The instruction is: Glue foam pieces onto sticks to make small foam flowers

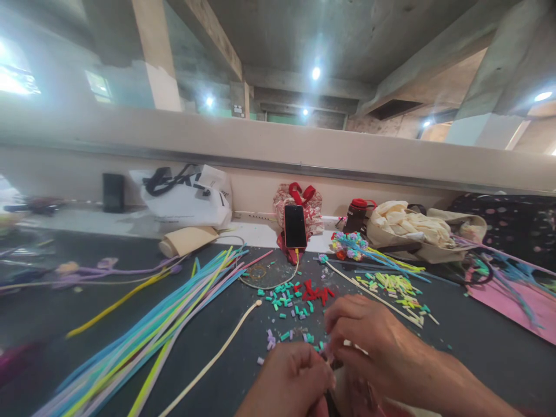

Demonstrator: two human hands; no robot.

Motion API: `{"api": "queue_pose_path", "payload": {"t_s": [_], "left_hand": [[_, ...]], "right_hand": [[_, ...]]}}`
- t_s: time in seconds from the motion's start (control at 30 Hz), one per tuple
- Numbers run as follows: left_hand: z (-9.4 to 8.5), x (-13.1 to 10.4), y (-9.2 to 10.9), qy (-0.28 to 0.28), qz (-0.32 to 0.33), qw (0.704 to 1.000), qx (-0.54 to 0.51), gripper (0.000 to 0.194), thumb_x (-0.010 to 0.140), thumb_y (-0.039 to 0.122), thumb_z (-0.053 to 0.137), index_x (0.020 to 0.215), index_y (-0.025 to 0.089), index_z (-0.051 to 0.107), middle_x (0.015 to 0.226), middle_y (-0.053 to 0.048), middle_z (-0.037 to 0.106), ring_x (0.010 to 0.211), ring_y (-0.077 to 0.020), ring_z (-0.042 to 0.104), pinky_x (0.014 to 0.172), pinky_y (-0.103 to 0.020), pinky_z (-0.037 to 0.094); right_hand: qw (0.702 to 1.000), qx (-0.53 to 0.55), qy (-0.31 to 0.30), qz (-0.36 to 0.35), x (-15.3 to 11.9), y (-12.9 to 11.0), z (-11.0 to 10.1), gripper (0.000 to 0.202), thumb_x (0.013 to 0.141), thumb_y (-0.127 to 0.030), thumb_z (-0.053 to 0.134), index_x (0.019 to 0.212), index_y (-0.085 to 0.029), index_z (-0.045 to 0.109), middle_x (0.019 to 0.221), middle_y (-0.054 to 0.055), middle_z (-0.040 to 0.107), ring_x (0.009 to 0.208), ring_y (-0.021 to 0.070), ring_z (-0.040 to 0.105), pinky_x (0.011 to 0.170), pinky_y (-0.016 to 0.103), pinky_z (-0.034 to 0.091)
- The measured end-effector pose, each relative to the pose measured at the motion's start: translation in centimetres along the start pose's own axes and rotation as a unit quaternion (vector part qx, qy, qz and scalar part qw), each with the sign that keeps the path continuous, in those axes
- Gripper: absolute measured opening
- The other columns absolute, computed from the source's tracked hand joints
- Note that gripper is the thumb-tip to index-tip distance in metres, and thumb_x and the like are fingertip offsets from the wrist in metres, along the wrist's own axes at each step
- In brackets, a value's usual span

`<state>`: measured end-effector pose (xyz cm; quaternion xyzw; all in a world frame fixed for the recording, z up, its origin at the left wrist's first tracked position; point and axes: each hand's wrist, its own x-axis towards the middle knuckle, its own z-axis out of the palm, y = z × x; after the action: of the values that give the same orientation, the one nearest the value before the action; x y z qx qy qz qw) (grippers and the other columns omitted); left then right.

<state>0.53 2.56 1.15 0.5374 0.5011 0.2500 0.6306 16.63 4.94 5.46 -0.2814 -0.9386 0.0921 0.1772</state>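
Note:
My left hand (293, 376) is at the bottom middle, its thumb and fingers pressed together in a pinch. Whatever it grips is hidden by the fingers. Close against it, my right hand (369, 344) reaches in from the right with curled fingers. A bit of something white shows below its fingers, too small to name. Just beyond both hands lie small teal and lilac cut pieces (284, 336), with a heap of red pieces (317, 292) behind them. A cream pipe-cleaner-like stem (217, 353) with a knobbed end lies to the left.
Long coloured fuzzy stems (152, 330) spread across the left of the dark table. Yellow-green pieces (391, 286) and a beaded cluster (350, 244) lie at right. A phone (295, 226) with a charging cable stands behind. Bags (182, 200) and a dark bottle (355, 217) line the back.

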Motion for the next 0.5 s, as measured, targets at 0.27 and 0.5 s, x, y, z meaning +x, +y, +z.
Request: {"api": "queue_pose_path", "payload": {"t_s": [0.27,0.5], "left_hand": [[-0.12,0.28,-0.41,-0.002,0.008,1.0,-0.011,0.016,0.065,0.025,0.047,0.052,0.017,0.049,0.036,0.005,0.051,0.031,-0.0059,0.035,0.038,-0.019,0.021],[0.14,-0.19,-0.54,0.042,-0.001,0.996,-0.082,0.02,0.067,0.03,0.052,0.052,0.016,0.049,0.035,0.005,0.05,0.03,-0.0039,0.032,0.036,-0.017,0.015]], "right_hand": [[1.0,0.001,0.009,0.004,-0.13,0.33,0.05,0.014,0.079,-0.008,0.049,0.076,-0.018,0.059,0.084,0.0,0.058,0.079,0.0108,0.05,0.072,0.024,0.038],[0.999,0.023,0.044,-0.002,-0.25,0.71,-0.24,0.016,0.082,-0.014,0.049,0.082,-0.019,0.063,0.089,0.002,0.058,0.081,0.012,0.053,0.074,0.025,0.04]]}}
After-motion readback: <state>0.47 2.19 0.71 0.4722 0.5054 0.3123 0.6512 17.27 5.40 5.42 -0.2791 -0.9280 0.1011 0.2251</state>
